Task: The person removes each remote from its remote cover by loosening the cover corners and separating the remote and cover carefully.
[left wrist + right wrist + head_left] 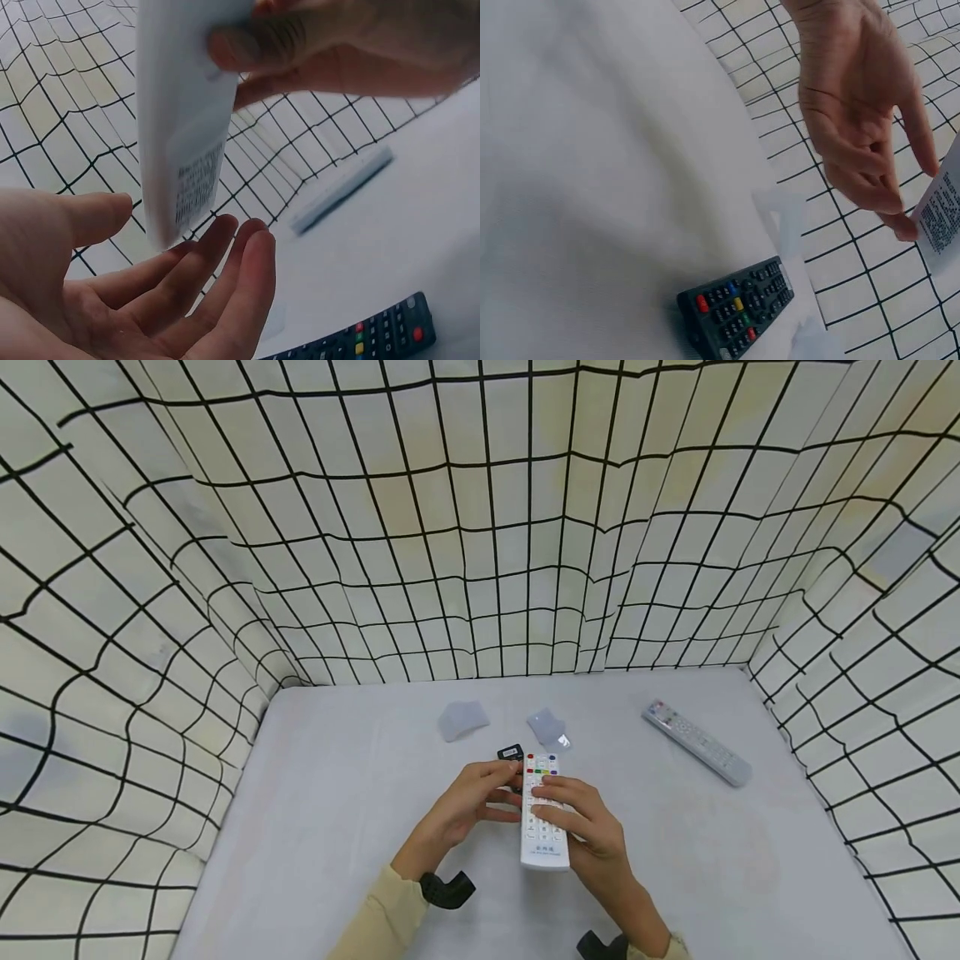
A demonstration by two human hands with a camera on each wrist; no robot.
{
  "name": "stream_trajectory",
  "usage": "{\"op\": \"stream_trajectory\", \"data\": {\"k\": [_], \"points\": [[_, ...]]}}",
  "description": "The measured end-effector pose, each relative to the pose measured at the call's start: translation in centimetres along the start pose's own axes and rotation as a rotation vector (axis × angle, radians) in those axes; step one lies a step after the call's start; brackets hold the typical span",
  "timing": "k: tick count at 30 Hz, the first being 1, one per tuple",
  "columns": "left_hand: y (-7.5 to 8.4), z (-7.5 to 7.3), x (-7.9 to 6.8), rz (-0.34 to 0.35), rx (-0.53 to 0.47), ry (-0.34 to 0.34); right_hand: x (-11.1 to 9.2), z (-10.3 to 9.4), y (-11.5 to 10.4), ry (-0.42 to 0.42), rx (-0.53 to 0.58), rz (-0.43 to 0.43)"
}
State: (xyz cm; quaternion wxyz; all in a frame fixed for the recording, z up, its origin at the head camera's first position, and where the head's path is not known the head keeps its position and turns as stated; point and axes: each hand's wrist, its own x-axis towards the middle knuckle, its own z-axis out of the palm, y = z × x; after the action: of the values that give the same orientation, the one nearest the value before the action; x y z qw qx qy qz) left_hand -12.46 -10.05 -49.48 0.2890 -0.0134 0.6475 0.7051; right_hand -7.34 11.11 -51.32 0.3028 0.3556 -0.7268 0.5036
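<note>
My right hand (pixel 596 831) grips a white remote control (pixel 546 853) from its right side, raised off the table with the buttons facing up. A printed label (pixel 199 184) shows on its back in the left wrist view. My left hand (pixel 461 802) is beside the remote's left edge, palm and loosely bent fingers spread around its labelled end, holding nothing. Its thumb stands apart from the remote in the left wrist view. A black remote control (pixel 739 309) with coloured buttons lies on the table, mostly hidden behind the hands and white remote in the head view.
A grey-white remote (pixel 696 743) lies slantwise at the back right of the white table (pixel 315 827). Thin translucent sheets (pixel 462 720) lie at the back, with a smaller crumpled one (pixel 547 727) to their right. White walls with black netting (pixel 480 527) enclose the table.
</note>
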Motion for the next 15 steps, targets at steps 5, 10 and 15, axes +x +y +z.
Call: {"op": "stream_trajectory", "data": {"k": [5, 10, 15], "points": [[0.2, 0.1, -0.4, -0.001, -0.047, -0.004, -0.4, 0.5, 0.1, -0.034, -0.025, -0.01], [0.2, -0.1, -0.7, -0.002, -0.074, -0.006, -0.6, 1.0, 0.1, -0.055, -0.036, -0.013], [0.2, -0.7, -0.9, 0.026, -0.107, 0.003, -1.0, 1.5, -0.2, -0.082, -0.045, 0.045]]}}
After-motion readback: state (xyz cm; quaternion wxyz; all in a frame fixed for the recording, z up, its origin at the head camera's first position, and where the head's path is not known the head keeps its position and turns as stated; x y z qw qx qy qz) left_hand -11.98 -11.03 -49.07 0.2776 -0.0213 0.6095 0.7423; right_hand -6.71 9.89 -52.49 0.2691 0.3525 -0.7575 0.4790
